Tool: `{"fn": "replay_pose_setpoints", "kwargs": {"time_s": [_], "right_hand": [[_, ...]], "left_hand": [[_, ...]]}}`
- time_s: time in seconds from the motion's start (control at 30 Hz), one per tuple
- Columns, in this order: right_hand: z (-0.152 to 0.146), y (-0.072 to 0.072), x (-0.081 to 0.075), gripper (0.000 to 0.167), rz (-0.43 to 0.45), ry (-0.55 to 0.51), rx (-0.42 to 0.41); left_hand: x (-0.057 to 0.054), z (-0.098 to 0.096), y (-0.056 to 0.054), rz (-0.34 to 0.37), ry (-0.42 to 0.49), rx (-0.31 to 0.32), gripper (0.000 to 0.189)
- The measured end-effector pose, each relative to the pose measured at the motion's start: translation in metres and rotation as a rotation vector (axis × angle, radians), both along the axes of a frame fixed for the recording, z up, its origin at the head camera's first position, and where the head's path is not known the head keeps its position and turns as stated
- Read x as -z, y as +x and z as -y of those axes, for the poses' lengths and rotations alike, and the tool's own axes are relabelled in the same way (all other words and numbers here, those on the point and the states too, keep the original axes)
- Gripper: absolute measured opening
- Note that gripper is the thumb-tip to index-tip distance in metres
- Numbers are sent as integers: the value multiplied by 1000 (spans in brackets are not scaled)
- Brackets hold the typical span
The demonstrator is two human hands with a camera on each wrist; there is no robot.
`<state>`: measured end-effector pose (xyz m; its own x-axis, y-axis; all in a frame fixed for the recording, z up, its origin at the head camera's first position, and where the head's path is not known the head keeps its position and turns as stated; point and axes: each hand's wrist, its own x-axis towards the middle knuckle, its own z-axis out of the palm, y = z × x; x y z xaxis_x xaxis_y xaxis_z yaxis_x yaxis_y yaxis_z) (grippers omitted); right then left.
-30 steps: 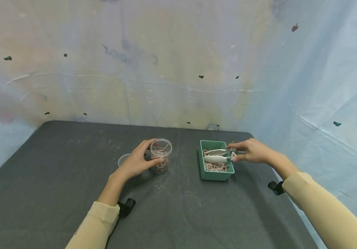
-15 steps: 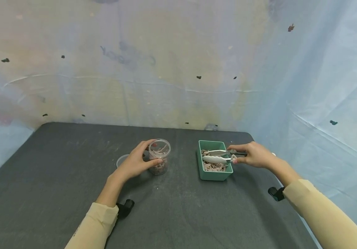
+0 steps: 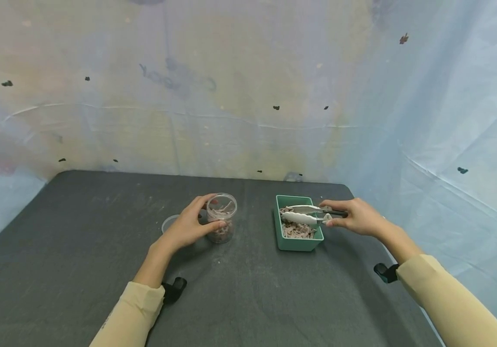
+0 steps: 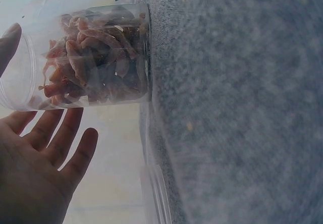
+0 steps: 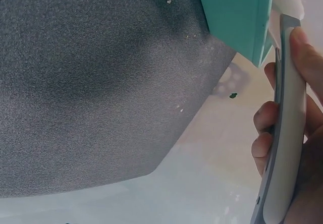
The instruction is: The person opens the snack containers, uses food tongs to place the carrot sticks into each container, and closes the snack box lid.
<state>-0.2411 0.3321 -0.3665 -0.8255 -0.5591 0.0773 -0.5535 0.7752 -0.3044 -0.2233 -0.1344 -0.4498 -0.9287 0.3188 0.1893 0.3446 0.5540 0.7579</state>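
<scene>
A clear, lidless plastic jar (image 3: 222,230) stands upright on the table. Its lower part is filled with pale brownish-pink strips, seen close in the left wrist view through the jar wall (image 4: 96,57). My left hand (image 3: 187,225) holds it near the top, thumb on the near side and fingers on the far side. To the right is a green rectangular box (image 3: 299,246) containing similar strips (image 3: 298,232). My right hand (image 3: 358,217) grips white-and-grey tongs (image 3: 299,218) by the handles (image 5: 287,128). The tong heads lie spread apart over the strips, inside the box's rim.
A clear round lid (image 3: 168,222) lies on the dark grey table (image 3: 248,299), partly behind my left hand. Pale plastic sheeting (image 3: 231,86) hangs behind the table and along its right side. A black camera mount sits at each wrist.
My right hand has shifted slightly rightward with the tongs, whose heads sit a little higher in the head view. The left hand keeps its hold on the jar, which stays in place.
</scene>
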Motion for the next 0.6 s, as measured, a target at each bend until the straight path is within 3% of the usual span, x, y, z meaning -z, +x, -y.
{"fn": "replay_pose_setpoints", "kwargs": {"time_s": [0.6], "right_hand": [[-3,4,-15,53,-17,-75,49]], "left_hand": [[0,0,0,1,-3,0,88]]}}
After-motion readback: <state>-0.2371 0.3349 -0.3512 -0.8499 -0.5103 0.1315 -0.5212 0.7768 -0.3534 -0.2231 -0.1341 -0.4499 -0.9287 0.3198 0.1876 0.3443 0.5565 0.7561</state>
